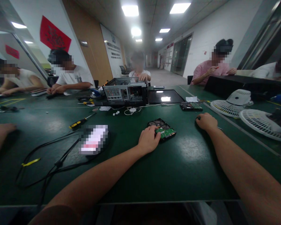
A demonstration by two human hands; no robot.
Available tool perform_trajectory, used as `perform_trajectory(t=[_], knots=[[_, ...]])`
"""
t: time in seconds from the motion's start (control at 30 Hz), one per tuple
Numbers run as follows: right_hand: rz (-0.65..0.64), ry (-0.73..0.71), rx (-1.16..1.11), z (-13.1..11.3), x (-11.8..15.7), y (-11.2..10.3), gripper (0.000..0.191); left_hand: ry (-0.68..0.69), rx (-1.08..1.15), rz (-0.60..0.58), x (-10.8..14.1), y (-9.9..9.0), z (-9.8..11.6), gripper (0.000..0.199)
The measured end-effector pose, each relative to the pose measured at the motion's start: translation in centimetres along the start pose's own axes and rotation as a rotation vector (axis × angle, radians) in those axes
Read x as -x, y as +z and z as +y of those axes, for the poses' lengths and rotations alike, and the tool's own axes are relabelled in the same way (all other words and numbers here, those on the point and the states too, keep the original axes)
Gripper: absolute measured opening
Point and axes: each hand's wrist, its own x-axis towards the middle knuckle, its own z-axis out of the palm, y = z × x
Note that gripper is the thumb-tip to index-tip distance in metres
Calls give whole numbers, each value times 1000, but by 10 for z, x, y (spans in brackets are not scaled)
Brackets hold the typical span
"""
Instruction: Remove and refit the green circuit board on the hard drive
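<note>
My left hand [150,139] rests on the left edge of a hard drive [166,132] that lies on the green table, its green circuit board facing up. Thumb and fingers touch the drive. Farther right, my right hand [206,121] is closed around a small dark handle, with a thin metal shaft [220,128] showing beyond the hand. A second hard drive [191,107] lies behind, between the two hands and nearer the right one.
An open computer case [125,93] and a dark flat panel [165,96] are at the back. White fan parts [240,101] lie right. A yellow-black screwdriver [78,123] and black cables [58,164] lie left. Several people sit around; a person's hand [1,134] is at the left edge.
</note>
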Motion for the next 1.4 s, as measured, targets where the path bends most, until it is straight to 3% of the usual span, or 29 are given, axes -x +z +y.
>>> perform_trajectory(t=[0.2,0.43,0.57,0.77,0.97,1.27,1.4], knots=[[-9,-22,-3,-15,14,-5,37,-13,42,33,5,-1,-2,38],[-31,80,-45,-32,20,-7,41,-48,25,55,-1,1,-5,38],[41,118,-42,-42,32,-13,42,-97,-11,69,0,1,-6,43],[162,58,-69,-48,45,-27,36,-104,-16,58,6,0,-6,59],[158,59,-143,-63,55,-39,37,-50,5,8,4,0,-8,65],[135,-190,-266,-102,72,-53,25,21,26,-94,1,-7,-10,62],[146,-342,-330,-123,88,-61,21,63,29,-89,5,-9,-10,72]])
